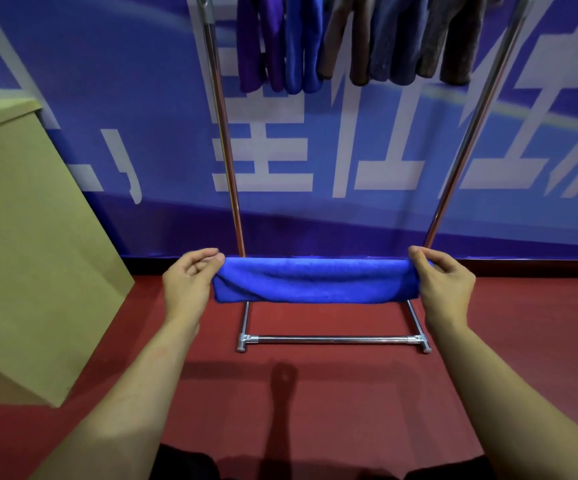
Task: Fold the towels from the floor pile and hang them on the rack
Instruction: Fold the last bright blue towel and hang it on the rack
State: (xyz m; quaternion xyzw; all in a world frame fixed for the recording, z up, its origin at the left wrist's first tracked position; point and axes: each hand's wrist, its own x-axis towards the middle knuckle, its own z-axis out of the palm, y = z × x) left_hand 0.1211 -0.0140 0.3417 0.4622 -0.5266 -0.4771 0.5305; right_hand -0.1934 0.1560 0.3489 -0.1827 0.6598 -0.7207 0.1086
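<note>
Forearms are stretched out over the red floor (315, 393), and between them the blue towel (315, 280) is held in the air as a narrow, folded band, in front of the base bar of the rack (329, 339) and well below its hanging rail. The fingers of the left hand (190, 282) are curled closed and pinched on the towel's left end; those of the right hand (443, 282) are likewise closed on the right end, thumb on top. The cloth is judged to be soft, light and limp: a slight sag and loose creases are seen along its middle, so it would be expected to slump if one end were released. Hold is best kept at the two ends, with the band kept taut, so that its middle can be laid over the rail. Farther off, purple, blue and brown hung towels (349, 39) are crowded together along the rail, which is cut off by the top edge, against the blue banner (315, 220).
</note>
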